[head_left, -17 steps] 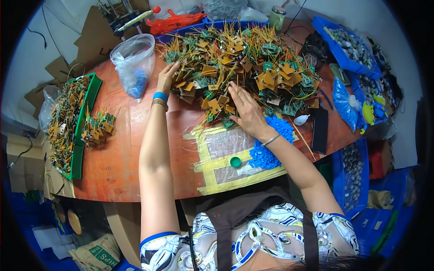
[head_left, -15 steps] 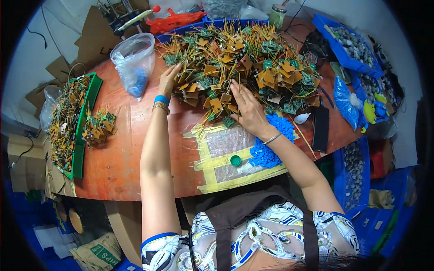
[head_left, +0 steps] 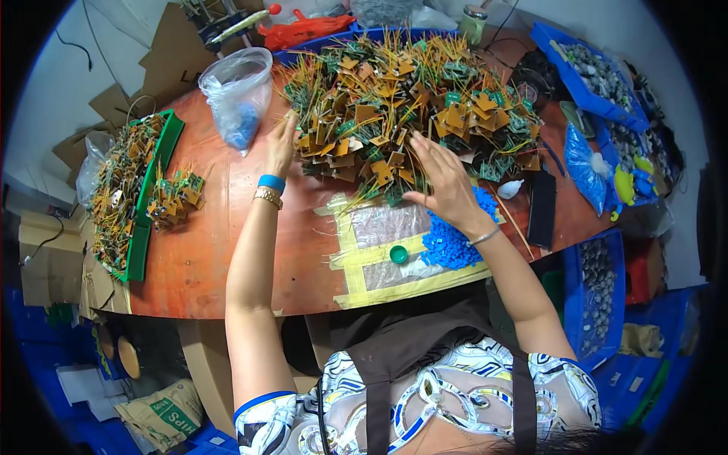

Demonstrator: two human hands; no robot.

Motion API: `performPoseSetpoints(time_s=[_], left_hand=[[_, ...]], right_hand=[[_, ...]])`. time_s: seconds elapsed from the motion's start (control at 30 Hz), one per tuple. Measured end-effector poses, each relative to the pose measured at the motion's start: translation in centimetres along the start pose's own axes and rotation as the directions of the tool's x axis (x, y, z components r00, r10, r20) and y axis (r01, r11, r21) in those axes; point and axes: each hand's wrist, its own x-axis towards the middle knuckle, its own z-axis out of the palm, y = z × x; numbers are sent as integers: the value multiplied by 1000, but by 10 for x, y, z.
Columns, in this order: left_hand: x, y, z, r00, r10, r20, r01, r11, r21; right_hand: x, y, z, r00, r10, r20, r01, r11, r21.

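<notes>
A large heap of small circuit boards (head_left: pixel 364 117), brown and green with yellow and red wires, covers the back middle of the table. My left hand (head_left: pixel 281 148) is beside the heap's left edge, fingers stretched out together, with nothing visible in it. In front of the heap, toward its right, my right hand (head_left: pixel 449 180) has its fingers extended and its thumb spread, and it holds nothing. Its fingertips are close to the boards; whether they touch I cannot tell. Small blue plastic pieces (head_left: pixel 455 246) lie partly beneath my right wrist.
A green tray (head_left: pixel 136 250) full of boards stands at the left, with a small board cluster (head_left: pixel 174 201) beside it. A clear plastic bag (head_left: pixel 236 91) sits behind my left hand. A green cap (head_left: pixel 398 254) lies on the taped sheet. Blue bins (head_left: pixel 546 45) line the right.
Both hands have moved apart, the left one leftward off the heap's edge and the right one rightward and away from the boards. The whole view has shifted slightly.
</notes>
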Motion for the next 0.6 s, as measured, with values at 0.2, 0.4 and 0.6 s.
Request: performPoseSetpoints(time_s=[0.2, 0.4, 0.6], left_hand=[[65, -22, -83, 726, 243, -644, 262, 767, 585], [127, -32, -88, 756, -3, -655, 482, 678, 554], [167, -69, -162, 754, 173, -634, 270, 799, 538]], right_hand=[[-12, -20, -43, 989, -62, -136, 59, 998, -23], [-30, -17, -72, 980, -30, -197, 1, 990, -143], [-17, -22, -74, 972, -48, -231, 20, 992, -122]])
